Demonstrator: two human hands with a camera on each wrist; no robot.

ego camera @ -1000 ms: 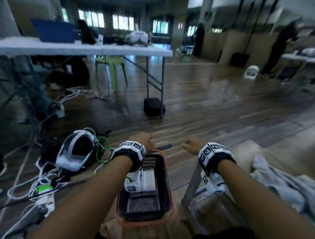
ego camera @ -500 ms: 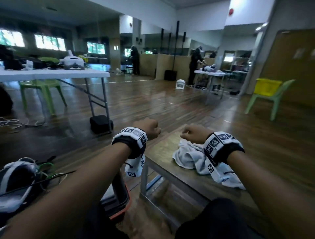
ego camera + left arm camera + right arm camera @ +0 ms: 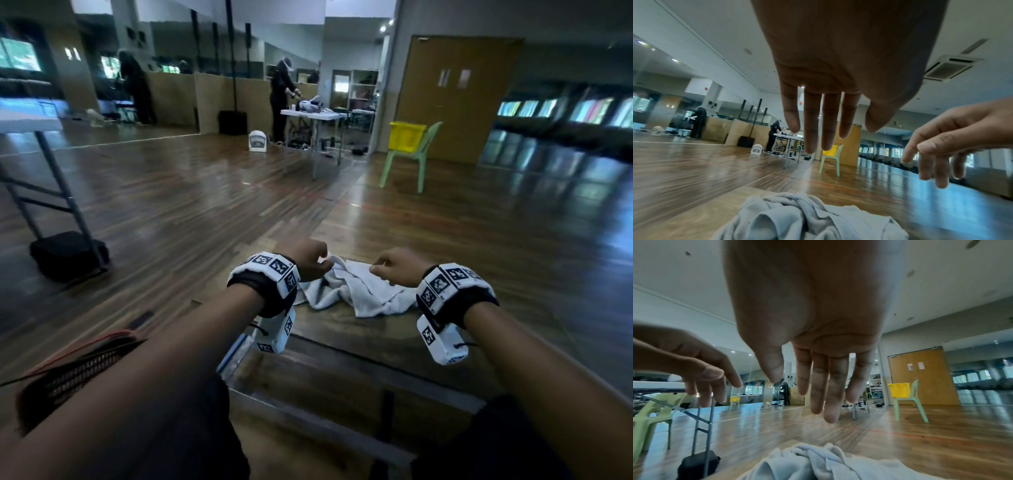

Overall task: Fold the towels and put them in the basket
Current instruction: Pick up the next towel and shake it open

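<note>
Wooden hall floor all around, low counter (image 3: 342, 342) in front. Head view: crumpled towel (image 3: 349, 291) sits right under both hands, left hand (image 3: 305, 260) and right hand (image 3: 400, 267) hovering just above it — looks loosely curled from here. Left wrist view: fingers (image 3: 812, 129) hang relaxed, grip wide, holding nothing. Right wrist view: same deal. Risk I'd guess — grabbing a bunched middle instead of corners, so the fold comes out lumpy.

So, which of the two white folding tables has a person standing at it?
The far white folding table; a person in dark clothes bends over it. Nobody is at the near left table.
</note>
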